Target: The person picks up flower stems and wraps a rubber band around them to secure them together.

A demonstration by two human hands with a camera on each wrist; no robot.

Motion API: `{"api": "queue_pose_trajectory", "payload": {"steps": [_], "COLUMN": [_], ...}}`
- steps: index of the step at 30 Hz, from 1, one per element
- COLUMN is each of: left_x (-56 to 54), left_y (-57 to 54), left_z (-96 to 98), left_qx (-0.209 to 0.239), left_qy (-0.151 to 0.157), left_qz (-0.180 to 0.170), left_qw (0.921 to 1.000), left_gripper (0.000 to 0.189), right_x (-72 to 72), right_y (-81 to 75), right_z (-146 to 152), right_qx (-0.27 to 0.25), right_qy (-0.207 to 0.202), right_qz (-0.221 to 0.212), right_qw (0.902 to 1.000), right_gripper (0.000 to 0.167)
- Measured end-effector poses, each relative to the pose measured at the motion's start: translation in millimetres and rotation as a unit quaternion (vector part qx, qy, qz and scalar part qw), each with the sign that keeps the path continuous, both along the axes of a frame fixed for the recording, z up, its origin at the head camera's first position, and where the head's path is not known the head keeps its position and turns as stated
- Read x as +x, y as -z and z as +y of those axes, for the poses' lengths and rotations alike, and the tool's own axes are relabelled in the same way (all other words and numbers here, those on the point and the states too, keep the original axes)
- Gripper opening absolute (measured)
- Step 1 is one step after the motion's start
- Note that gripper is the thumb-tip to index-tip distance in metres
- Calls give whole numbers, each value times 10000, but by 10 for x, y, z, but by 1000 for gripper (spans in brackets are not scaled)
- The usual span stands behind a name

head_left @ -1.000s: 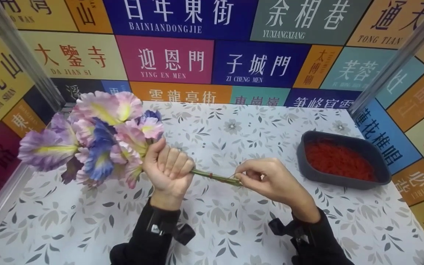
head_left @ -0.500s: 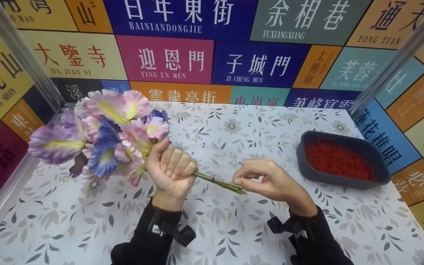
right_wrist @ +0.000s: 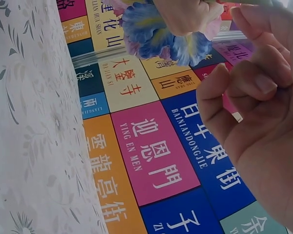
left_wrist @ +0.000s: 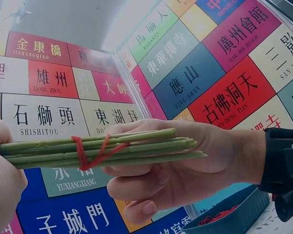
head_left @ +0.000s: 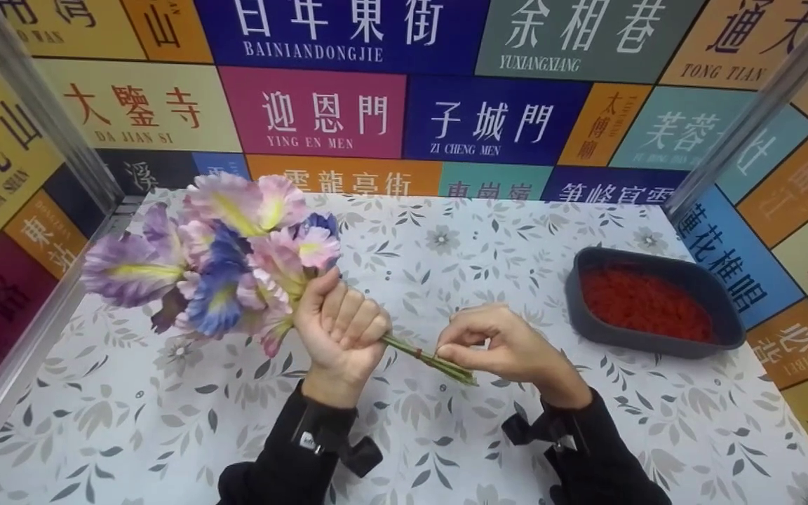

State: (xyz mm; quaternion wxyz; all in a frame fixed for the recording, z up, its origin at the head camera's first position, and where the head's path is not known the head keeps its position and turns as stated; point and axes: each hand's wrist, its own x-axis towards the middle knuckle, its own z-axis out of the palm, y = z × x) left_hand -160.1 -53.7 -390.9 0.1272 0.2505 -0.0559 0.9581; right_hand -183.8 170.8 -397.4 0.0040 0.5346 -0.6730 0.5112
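Several ruffled flowers, pink, purple and blue with yellow streaks, are seen at nine o'clock in the head view, held over a desk covered in a leaf print. Toward four o'clock from them, the left hand is met: its fingers are curled into a fist, and the green stems of the bunch are gripped in it. Past the fist, the stem ends are pointed toward four o'clock. Around these stems a red tie is wrapped, noticed in the head view only as small red marks; by the left wrist view its crossing strands and the separate stem ends are revealed, while the flowers are left out. At three o'clock from the left hand, the right hand is held at the stems, its thumb and forefinger brought together in a pinch on the red tie; this pinch is partly covered by the stems in the left wrist view. In the right wrist view the other fingers of this hand are shown curled, and blue petals are shown at twelve o'clock, behind part of the left hand. Farthest right, between two and three o'clock from the right hand, a dark grey tub of red strips is placed on the desk; only part of it is caught at five o'clock in the left wrist view.
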Motion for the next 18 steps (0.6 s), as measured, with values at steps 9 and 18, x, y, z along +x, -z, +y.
{"api": "queue_pose_trajectory", "payload": {"steps": [9,18], "left_x": [0,-15], "left_y": [15,-9], "left_z": [8,-45], "left_qx": [-64,206], "left_qy": [-78,-10], "left_qz": [-17,160], "left_qw": [9999,9997], "left_gripper": [53,52], "right_x": [65,135], "right_y": [-38,-113], "right_z": [-35,-44], "right_qx": [398,450], "right_qy": [398,757], "right_qz": [-403,-498], "right_qw": [9976,9949], "right_gripper": [15,15]}}
